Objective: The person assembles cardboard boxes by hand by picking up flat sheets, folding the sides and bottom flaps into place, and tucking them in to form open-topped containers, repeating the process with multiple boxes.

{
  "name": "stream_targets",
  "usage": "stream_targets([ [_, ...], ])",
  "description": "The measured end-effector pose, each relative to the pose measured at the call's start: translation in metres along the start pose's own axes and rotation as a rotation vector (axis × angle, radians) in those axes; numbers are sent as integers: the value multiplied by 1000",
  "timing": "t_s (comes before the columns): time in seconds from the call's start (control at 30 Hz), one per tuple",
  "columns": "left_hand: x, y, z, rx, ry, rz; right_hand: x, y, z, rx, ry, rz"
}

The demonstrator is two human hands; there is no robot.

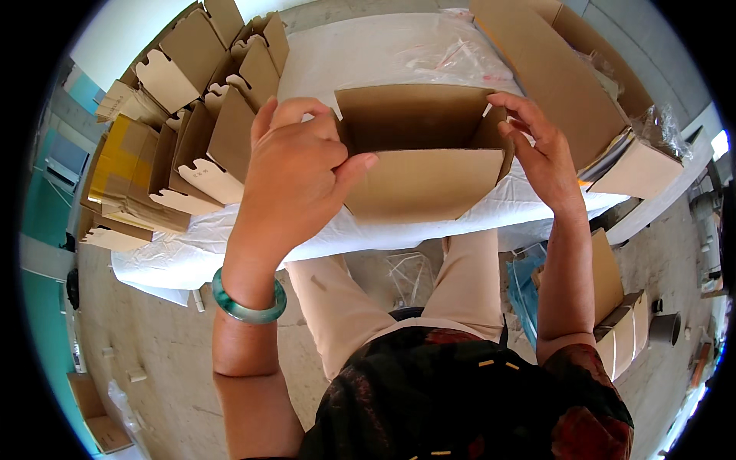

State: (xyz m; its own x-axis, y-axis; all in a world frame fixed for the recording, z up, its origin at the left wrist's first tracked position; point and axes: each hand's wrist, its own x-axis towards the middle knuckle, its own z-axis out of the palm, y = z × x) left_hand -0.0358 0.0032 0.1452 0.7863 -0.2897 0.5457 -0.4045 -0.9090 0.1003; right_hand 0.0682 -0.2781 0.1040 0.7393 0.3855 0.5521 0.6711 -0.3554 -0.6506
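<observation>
An open-topped brown cardboard box [425,184] is in front of me at the near edge of the covered table, its long front panel facing me and its inside in shadow. My left hand [295,172], with a green bangle [249,307] on its wrist, is closed at the box's left end. Its thumb points along the top of the front panel, and the curled fingers partly hide that end. At the other end my right hand [543,146] grips the right side panel, fingers at the far corner and thumb lower down the side.
Several folded cardboard boxes [230,126] crowd the table's left, one with yellow tape [126,157]. White sheeting [337,57] covers the table, with clear plastic film [460,61] on it. A large carton [552,69] stands at the right. Another carton [622,330] and a dark bucket [665,328] are below.
</observation>
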Motion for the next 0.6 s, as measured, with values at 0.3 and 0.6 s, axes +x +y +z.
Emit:
stream_targets([
  [0.3,4,7,7,216,8,-54,-13,-70,1,-435,220,-343],
  [0.6,6,4,8,259,-35,-67,-45,-60,71,-565,-107,-389],
])
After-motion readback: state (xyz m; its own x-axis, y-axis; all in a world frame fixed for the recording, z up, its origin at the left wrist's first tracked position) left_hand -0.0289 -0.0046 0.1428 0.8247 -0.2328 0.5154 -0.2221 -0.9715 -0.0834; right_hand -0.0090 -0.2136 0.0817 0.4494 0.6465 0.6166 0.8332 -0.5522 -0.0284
